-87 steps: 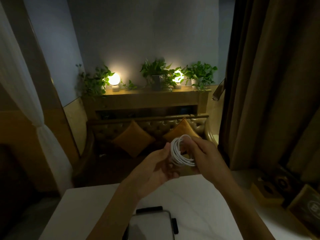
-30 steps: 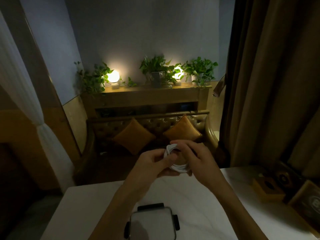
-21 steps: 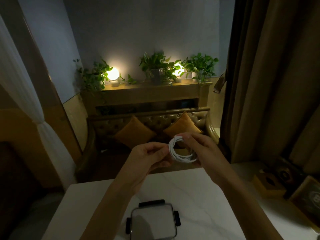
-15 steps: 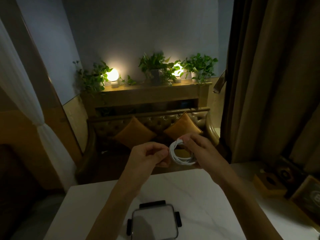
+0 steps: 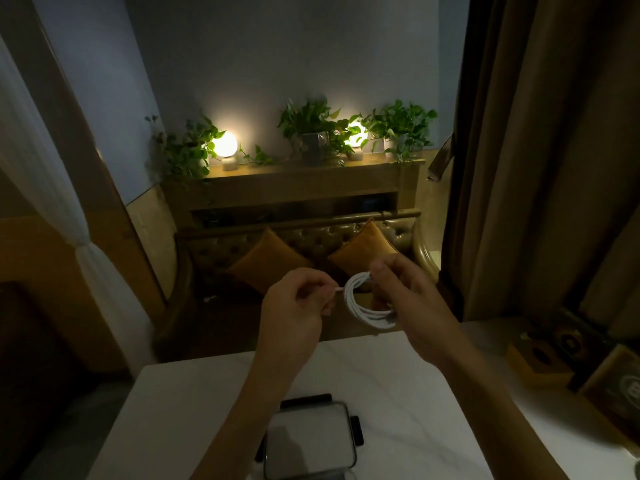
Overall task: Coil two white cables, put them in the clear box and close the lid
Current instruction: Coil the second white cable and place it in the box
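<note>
A white cable (image 5: 363,308) wound into a small coil hangs in the air above the far edge of the white table (image 5: 194,407). My right hand (image 5: 405,299) grips the coil by its right side, thumb at the top. My left hand (image 5: 298,306) pinches the cable's free end, which sticks out to the left of the coil. The clear box (image 5: 310,441) with black side clips sits on the table near me, its lid on top. I see only one cable.
Wooden blocks and a framed sign (image 5: 609,382) stand at the table's right edge beside a brown curtain (image 5: 540,168). Beyond the table are a tufted sofa (image 5: 311,244) with orange cushions and a shelf with plants and lamps.
The hands have drawn apart a little. My left hand now pulls the cable's end out to the left of the coil, which my right hand keeps holding.
</note>
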The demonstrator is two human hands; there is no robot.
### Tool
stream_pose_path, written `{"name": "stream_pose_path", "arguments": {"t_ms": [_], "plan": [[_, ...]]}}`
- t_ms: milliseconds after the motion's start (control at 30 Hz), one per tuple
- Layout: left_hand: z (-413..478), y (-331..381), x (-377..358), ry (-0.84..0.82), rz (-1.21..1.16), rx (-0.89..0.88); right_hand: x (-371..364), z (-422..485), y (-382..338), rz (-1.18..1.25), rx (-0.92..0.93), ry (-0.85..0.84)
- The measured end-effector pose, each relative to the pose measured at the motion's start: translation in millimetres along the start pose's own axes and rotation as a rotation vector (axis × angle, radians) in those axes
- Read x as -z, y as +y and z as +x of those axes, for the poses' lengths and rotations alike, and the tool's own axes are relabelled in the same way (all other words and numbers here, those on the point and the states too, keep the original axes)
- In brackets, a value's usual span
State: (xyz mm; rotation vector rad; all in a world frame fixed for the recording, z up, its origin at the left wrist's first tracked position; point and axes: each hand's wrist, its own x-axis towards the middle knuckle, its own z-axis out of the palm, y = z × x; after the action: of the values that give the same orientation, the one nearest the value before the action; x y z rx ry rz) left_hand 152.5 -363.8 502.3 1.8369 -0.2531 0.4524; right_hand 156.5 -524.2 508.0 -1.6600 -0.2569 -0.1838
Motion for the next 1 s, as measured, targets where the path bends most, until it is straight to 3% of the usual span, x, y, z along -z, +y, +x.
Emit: {"name": "stream_pose_path", "arguments": {"t_ms": [233,400,467,533,600,633,733,833,900,1000], "plan": [[5,-12,-8,0.169,0.284,-0.219,-3,-6,-2,0.013,-0.019,-0.056],[7,-15,-7,0.199,0.333,-0.112,-1,-6,3,-0.006,-0.025,-0.076],[0,-14,-1,0.031,0.164,0.034,3,-5,4,-0.046,0.016,-0.030],[-11,-10,5,-0.280,-0.182,0.209,11,-3,5,-0.118,0.129,-0.037],[-13,-9,5,-0.522,-0.407,0.372,16,-2,4,-0.169,0.200,-0.173],[-8,-12,1,-0.565,-0.416,0.430,16,-2,2,-0.187,0.214,-0.262],[1,-9,-8,-0.487,-0.379,0.473,10,1,-5,-0.284,0.257,-0.420],[-8,-3,-8,-0.465,-0.365,0.255,3,7,-9,-0.292,0.291,-0.311],[-11,3,-11,-0.319,-0.328,0.235,-4,9,-9,-0.276,0.289,-0.220],[-2,-2,-20,-0.065,-0.222,0.195,-9,11,-4,-0.320,0.227,-0.222]]}}
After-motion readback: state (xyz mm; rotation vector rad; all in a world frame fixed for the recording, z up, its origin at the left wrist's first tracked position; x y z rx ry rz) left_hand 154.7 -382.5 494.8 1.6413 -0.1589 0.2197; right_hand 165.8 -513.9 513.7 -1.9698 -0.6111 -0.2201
